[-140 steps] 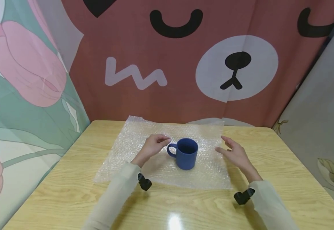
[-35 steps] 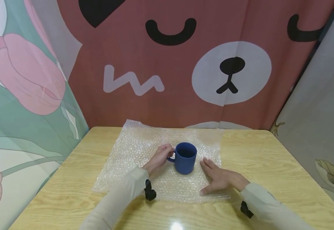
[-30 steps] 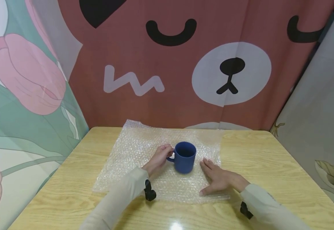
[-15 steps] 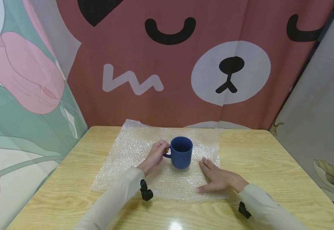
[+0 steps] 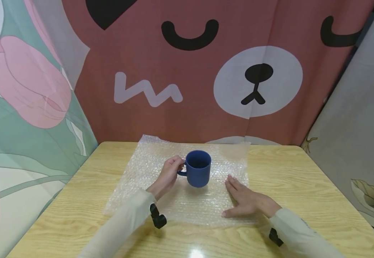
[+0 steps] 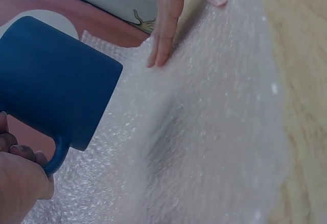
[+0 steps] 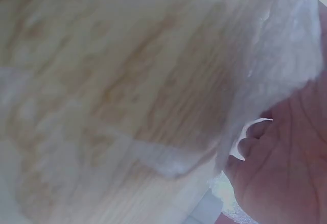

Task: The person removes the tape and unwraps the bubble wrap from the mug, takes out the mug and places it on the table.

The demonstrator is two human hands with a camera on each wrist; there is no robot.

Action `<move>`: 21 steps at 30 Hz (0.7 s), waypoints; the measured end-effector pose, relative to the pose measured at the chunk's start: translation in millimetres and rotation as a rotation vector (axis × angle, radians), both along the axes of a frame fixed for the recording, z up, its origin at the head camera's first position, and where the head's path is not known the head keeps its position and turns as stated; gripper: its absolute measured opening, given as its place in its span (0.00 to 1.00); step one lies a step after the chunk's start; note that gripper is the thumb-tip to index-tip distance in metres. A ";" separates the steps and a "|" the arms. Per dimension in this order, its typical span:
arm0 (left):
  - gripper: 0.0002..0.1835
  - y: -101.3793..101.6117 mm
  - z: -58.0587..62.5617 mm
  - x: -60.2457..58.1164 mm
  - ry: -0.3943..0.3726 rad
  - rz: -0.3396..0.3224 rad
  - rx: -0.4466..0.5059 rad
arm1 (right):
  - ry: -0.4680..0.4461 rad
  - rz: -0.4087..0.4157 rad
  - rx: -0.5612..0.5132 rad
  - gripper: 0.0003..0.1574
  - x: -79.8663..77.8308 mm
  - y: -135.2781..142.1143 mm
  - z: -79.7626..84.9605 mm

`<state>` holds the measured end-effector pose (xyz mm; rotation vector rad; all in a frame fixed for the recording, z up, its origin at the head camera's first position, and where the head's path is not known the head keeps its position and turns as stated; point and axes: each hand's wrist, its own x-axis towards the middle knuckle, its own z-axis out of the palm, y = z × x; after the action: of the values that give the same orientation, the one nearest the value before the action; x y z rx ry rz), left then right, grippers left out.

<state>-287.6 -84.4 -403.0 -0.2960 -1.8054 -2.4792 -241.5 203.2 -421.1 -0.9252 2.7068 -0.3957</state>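
Note:
A dark blue mug [image 5: 199, 172] hangs upright just above a sheet of clear bubble wrap [image 5: 225, 157], its shadow below it. My left hand [image 5: 167, 175] grips the handle from the left, fingers curled round it; the left wrist view shows the mug [image 6: 56, 76] with its base clear of the wrap [image 6: 219, 127]. To the right, my right hand [image 5: 246, 200] rests on the wrap's right part, fingers straight and thumb spread. Its palm [image 7: 278, 178] shows in the right wrist view beside a raised fold of wrap [image 7: 281, 50].
The wooden table [image 5: 290, 179] carries the bubble wrap near its back edge. Behind stands a brown curtain [image 5: 161, 122] with a bear print; a floral curtain [image 5: 29, 143] hangs at the left and a grey one [image 5: 360, 136] at the right.
My left hand has taken hold of the mug's handle, lifted the mug off the wrap and moved it left. The right hand has come down onto the wrap and stays there.

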 end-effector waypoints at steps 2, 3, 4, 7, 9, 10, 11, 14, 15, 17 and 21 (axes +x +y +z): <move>0.16 -0.6 2.8 1.9 -0.009 0.007 0.007 | -0.014 0.002 0.001 0.73 0.3 0.9 1.7; 0.16 -0.7 4.1 2.8 -0.012 0.007 0.012 | -0.022 0.004 -0.001 0.73 0.4 1.5 2.4; 0.16 -0.9 5.3 3.4 -0.013 0.005 0.009 | -0.027 0.004 0.005 0.72 0.4 2.0 3.2; 0.16 -1.2 9.4 5.2 -0.012 -0.002 -0.005 | -0.034 0.009 0.013 0.70 0.3 3.0 5.4; 0.16 -1.4 11.9 6.3 -0.011 -0.007 -0.011 | -0.038 0.017 0.014 0.69 -0.3 3.2 6.3; 0.16 -1.5 13.0 6.9 -0.012 -0.008 -0.010 | -0.041 0.020 0.014 0.68 -0.5 3.2 6.7; 0.16 -1.6 14.1 7.7 -0.014 -0.007 -0.008 | -0.047 0.023 0.012 0.67 -0.2 3.0 7.0; 0.16 -2.4 16.8 11.3 -0.015 0.002 -0.003 | -0.060 0.027 0.002 0.66 0.6 2.9 7.4; 0.16 -2.9 17.5 12.2 -0.013 0.007 -0.003 | -0.061 0.026 -0.004 0.65 1.3 3.1 7.3; 0.16 -4.4 18.7 13.9 -0.011 0.017 -0.001 | -0.063 0.015 -0.009 0.65 3.0 4.2 7.1; 0.16 -9.0 20.8 14.0 -0.014 0.026 0.006 | -0.053 -0.010 -0.018 0.64 5.5 8.1 5.1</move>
<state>-273.6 -93.4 -382.2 -0.2540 -1.7947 -2.4754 -236.0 211.3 -415.9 -0.8935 2.6652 -0.4408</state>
